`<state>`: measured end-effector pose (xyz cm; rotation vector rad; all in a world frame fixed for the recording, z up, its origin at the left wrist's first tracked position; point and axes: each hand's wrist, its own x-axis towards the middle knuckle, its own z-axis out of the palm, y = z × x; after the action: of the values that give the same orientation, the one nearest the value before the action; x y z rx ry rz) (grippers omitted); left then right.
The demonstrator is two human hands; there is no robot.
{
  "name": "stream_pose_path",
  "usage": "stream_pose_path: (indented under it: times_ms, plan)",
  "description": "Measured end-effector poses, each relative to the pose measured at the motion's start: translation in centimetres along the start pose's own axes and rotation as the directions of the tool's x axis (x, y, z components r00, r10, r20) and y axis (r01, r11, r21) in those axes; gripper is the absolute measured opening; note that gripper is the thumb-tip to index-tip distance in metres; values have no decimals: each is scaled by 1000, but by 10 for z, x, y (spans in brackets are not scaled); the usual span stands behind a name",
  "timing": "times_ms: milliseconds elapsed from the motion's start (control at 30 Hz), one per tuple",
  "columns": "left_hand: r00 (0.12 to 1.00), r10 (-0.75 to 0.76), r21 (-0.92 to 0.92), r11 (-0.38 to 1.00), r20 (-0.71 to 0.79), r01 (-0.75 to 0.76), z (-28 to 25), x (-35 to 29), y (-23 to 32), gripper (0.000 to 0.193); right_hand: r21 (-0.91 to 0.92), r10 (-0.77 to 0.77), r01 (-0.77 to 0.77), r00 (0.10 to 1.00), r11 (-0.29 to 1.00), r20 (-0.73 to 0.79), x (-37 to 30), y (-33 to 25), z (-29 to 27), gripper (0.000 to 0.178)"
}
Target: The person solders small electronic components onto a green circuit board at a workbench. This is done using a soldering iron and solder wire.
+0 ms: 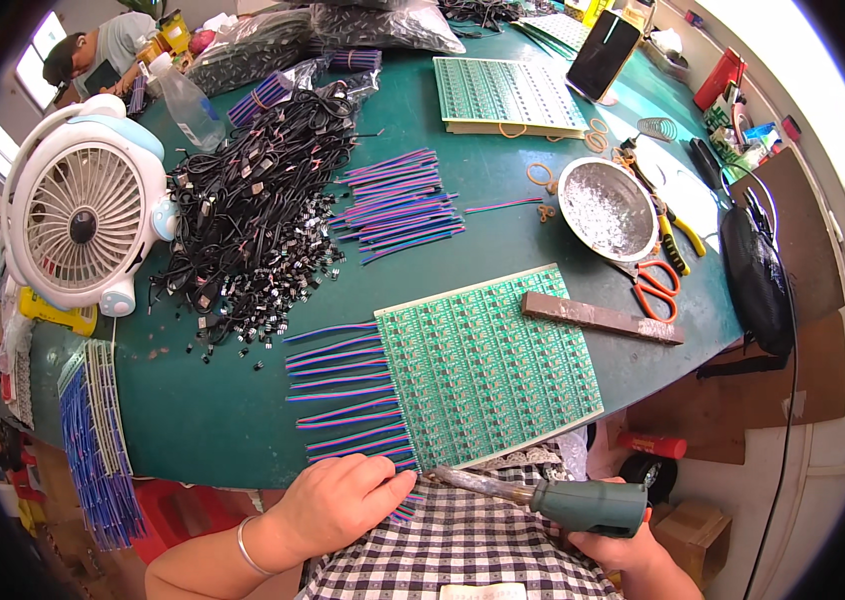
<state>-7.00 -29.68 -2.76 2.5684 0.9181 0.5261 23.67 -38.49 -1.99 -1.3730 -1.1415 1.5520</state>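
On counter (208,420), near edge: circuit-board panel (488,365), striped wires (343,382) along left side. Left hand (338,505), fingers pinching wires at near corner; right hand (625,548), fingers round soldering iron (591,507). We judge: wire soldering in hand; next calls for steady tip.

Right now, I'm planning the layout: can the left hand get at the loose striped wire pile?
Probably yes: between the left hand and the wire pile lie only low-lying wires, a corner of the green board and tabletop; the black cable heap sits left.
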Motion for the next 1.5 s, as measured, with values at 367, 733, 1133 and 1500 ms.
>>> stream_pose_path:
  times_ms: [367, 733, 1133, 1500]
  plan:
    - [999, -4, 35, 999, 51, 3, -1, 2, -1, 23, 325, -115, 215, 946, 921, -302, 11, -8, -22, 49]
    - [909, -417, -586, 735, 5, 340, -48, 32, 1, 16, -316, -389, 239, 694, 918, -606, 105, -78, -68, 25]
    - [623, -411, -732, -192, 665, 654, -22, 72, -24, 35, 224, -221, 291, 930, 930, -293, 112, -70, -42, 44]
    - [788, -585, -666, 511, 194, 543, -22, 75, -37, 18, 549, -5, 34, 999, 835, -54, 119, -47, -10, 50]
